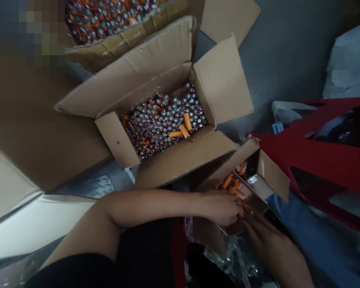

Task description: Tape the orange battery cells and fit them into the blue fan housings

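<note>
My left hand (223, 208) reaches across from the left over a small cardboard box (255, 200), its fingers curled closed. My right hand (262, 232) comes from the lower right, dim and a little blurred. The fingertips of both hands meet over the box's near side around orange-wrapped batteries (246, 207); how many is hidden by the fingers. Inside the small box lie several loose orange batteries (228, 181). Beyond it stands a larger open carton (186, 146) packed with upright batteries (165, 120) showing metal ends. A few orange batteries (184, 131) lie sideways on top.
Another carton (132, 38) full of batteries stands at the top. A red plastic chair (276, 156) is at the right, close to the small box. Clear plastic wrapping (237, 256) lies below my hands. Brown cardboard (48, 140) fills the left side.
</note>
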Available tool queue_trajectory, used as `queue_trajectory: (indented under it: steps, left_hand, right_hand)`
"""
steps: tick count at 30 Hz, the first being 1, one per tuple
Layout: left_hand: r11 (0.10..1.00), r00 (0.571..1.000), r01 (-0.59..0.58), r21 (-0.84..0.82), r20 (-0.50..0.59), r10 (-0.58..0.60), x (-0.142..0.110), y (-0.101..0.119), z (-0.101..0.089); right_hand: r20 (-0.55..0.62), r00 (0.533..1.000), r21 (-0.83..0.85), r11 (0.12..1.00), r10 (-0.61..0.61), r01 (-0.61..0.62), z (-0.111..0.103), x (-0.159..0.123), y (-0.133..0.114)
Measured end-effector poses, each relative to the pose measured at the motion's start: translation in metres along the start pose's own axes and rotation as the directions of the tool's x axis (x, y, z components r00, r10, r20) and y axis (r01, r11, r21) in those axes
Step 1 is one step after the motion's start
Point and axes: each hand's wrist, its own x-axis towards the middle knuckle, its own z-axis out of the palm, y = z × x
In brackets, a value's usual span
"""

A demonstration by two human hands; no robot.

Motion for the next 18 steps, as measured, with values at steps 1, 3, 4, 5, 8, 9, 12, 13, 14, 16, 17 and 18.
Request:
queue_trajectory:
  steps: [1,3,4,5,8,9,12,13,14,16,17,18]
  left_hand:
    - [0.997,0.992,-0.081,-0.017,-0.096,0.079,-0.007,0.001,-0.021]
    - [0.983,0.91,-0.162,-0.081,-0.399,0.117,-0.026,-0.007,-0.064]
    - [0.983,0.809,-0.142,-0.119,-0.586,0.046,-0.037,-0.017,-0.084]
    - [0.983,0.668,-0.087,-0.161,-0.742,-0.062,-0.049,-0.032,-0.101]
    - [0.949,0.254,0.182,-0.256,-0.92,-0.297,-0.078,-0.087,-0.123]
    - [0.926,0.218,0.282,-0.25,-0.923,-0.316,-0.084,-0.105,-0.121]
    - [0.833,0.377,0.532,-0.151,-0.839,-0.393,-0.087,-0.137,-0.1]
    - [0.802,0.44,0.585,-0.124,-0.782,-0.442,-0.085,-0.14,-0.093]
    - [0.774,0.482,0.624,-0.108,-0.726,-0.49,-0.082,-0.141,-0.088]
    - [0.729,0.512,0.678,-0.094,-0.651,-0.56,-0.075,-0.139,-0.085]
    - [0.714,0.517,0.695,-0.086,-0.63,-0.579,-0.073,-0.138,-0.087]
    - [0.701,0.52,0.709,-0.077,-0.613,-0.594,-0.071,-0.137,-0.09]
  right_hand:
    - [-0.069,0.996,-0.013,0.998,-0.057,0.056,-0.013,0.011,-0.005]
    - [-0.244,0.955,-0.01,0.985,-0.168,0.171,-0.042,0.044,-0.027]
    - [-0.329,0.921,0.003,0.975,-0.208,0.221,-0.055,0.067,-0.044]
    - [-0.387,0.886,0.018,0.959,-0.255,0.284,-0.066,0.094,-0.063]
    - [-0.398,0.828,0.047,0.893,-0.395,0.448,-0.081,0.192,-0.125]
    - [-0.349,0.831,0.034,0.88,-0.433,0.473,-0.079,0.227,-0.143]
    - [-0.149,0.879,-0.074,0.892,-0.452,0.446,-0.058,0.322,-0.181]
    - [-0.096,0.912,-0.118,0.914,-0.399,0.388,-0.049,0.345,-0.188]
    - [-0.069,0.93,-0.159,0.925,-0.36,0.346,-0.04,0.364,-0.193]
    - [-0.053,0.944,-0.216,0.927,-0.325,0.307,-0.025,0.387,-0.196]
    - [-0.051,0.94,-0.227,0.921,-0.336,0.317,-0.018,0.393,-0.196]
    - [-0.044,0.935,-0.23,0.914,-0.353,0.334,-0.012,0.395,-0.196]
